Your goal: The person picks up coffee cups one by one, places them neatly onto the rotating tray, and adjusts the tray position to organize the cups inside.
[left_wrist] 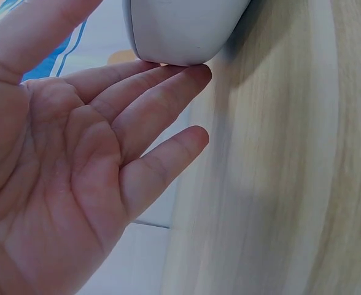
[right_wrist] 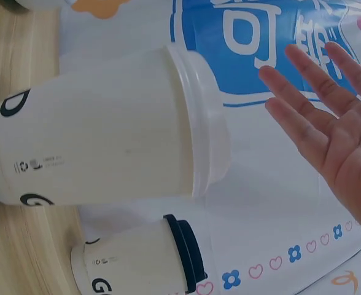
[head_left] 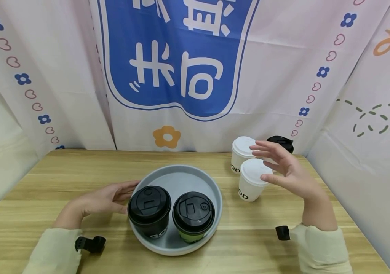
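Note:
A round grey tray [head_left: 181,173] lies on the table, bearing a black cup with a black lid [head_left: 149,209] and a green cup with a black lid [head_left: 193,217]. My left hand [head_left: 104,199] is at the tray's left side, fingers extended; in the left wrist view its fingertips touch the tray's outer wall [left_wrist: 180,31]. My right hand [head_left: 287,171] hovers above the nearer white cup with a white lid [head_left: 251,182], fingers spread and apart from it in the right wrist view. Behind stands another white-lidded cup [head_left: 241,152].
A white cup with a black lid [right_wrist: 143,258] stands at the back right, mostly hidden by my right hand in the head view. A printed white cloth [head_left: 270,76] hangs behind the wooden table [head_left: 64,179], with more cloth at both sides.

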Available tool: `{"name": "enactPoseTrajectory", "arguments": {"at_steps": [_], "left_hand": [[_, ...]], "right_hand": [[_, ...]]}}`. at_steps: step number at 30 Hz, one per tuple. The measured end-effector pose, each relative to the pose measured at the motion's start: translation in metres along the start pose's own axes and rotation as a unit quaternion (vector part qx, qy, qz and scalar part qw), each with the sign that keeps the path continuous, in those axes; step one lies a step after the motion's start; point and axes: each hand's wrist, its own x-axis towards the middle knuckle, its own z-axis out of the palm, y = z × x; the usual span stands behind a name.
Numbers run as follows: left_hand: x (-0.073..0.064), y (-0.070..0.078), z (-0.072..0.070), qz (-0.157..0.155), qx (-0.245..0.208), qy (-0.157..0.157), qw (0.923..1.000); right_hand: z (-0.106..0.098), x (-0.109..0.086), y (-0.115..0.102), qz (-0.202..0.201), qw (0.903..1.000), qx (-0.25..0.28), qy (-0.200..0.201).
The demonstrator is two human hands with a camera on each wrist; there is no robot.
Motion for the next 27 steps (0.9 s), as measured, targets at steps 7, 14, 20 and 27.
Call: {"name": "enactPoseTrajectory", "arguments": {"at_steps": [7, 14, 20, 27], "left_hand": [[0.000, 0.000, -0.001, 0.007, -0.010, -0.003, 0.9999], [0.000, 0.001, -0.001, 0.007, -0.015, -0.007, 0.9998], [0.001, 0.002, 0.000, 0.008, -0.012, -0.006, 0.9999], [0.000, 0.003, 0.001, 0.000, -0.016, -0.004, 0.9999]], "right_hand": [[-0.012, -0.004, 0.008, 0.042, 0.9986, -0.023, 0.021], [-0.021, -0.008, 0.020, 0.077, 0.9954, -0.050, 0.027], [-0.026, -0.013, 0.033, 0.096, 0.9942, -0.042, 0.023], [-0.028, -0.018, 0.054, 0.127, 0.9917, -0.018, 0.009]]}}
